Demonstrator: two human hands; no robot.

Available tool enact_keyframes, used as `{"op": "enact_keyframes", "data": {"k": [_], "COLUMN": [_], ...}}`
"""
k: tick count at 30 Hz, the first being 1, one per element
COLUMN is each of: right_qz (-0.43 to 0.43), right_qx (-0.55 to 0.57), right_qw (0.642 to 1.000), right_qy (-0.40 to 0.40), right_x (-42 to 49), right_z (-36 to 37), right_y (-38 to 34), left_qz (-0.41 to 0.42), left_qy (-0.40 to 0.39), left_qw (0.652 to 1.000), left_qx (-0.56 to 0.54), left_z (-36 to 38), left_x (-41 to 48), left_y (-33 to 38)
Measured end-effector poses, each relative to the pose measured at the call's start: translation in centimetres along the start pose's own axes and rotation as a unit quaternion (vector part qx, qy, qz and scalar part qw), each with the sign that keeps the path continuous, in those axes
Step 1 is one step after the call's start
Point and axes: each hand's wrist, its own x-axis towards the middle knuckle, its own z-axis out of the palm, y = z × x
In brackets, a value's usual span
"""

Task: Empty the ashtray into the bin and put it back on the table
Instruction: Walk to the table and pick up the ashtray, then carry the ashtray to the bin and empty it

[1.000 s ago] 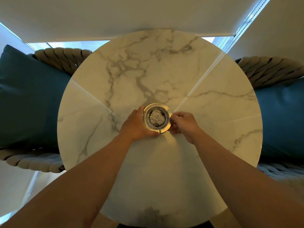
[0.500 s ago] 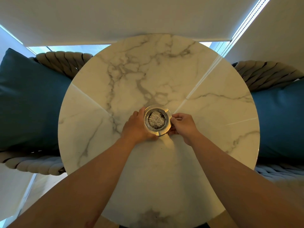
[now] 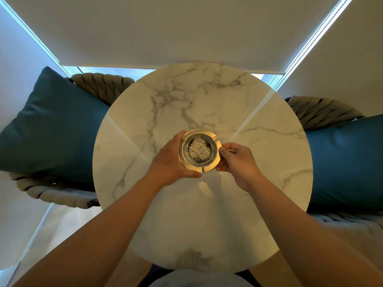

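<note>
A round white marble table [image 3: 259, 162] with grey veins fills the middle of the view, with dark teal cushions [image 3: 58, 129] on rope-woven chairs to its left and right. Near the middle of the table sits the small round gold metal ashtray [image 3: 200, 151], full of grey and white ash. It stays level, and a shadow below it hints it may be just off the table, though I cannot be sure. The left hand [image 3: 172, 160] wraps around the ashtray's left side, fingers curled under the rim. The right hand [image 3: 236, 160] pinches the ashtray's right edge between thumb and fingers. So the ashtray lies right between both hands, equally near each. No bin shows anywhere near the table. The ashtray is round, so it has no long side, but it must stay flat or the ash may spill.
</note>
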Motion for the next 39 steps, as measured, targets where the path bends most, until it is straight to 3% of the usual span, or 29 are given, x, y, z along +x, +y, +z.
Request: {"op": "enact_keyframes", "data": {"k": [10, 20, 31, 39], "right_qz": [-0.004, -0.038, -0.065, -0.055], "right_qx": [0.053, 0.043, -0.026, -0.129], "right_qw": [0.998, 0.993, 0.973, 0.927], "right_qy": [-0.033, -0.1, -0.22, -0.348], "right_x": [-9.1, -14.2, -16.1, -17.4], "right_z": [2.1, 0.5, -5.0, -6.7], "right_y": [0.0, 1.4, 2.1, 3.6], "left_qz": [0.033, 0.047, -0.007, -0.092], "left_qy": [-0.033, -0.078, 0.073, 0.184], "left_qw": [0.993, 0.992, 0.992, 0.967], "left_qx": [-0.105, -0.092, -0.106, -0.149], "left_z": [-2.8, -2.7, 4.7, 10.0], "left_x": [-7.8, -13.4, -20.6, -27.6], "left_y": [-1.6, -0.1, 3.8, 5.4]}}
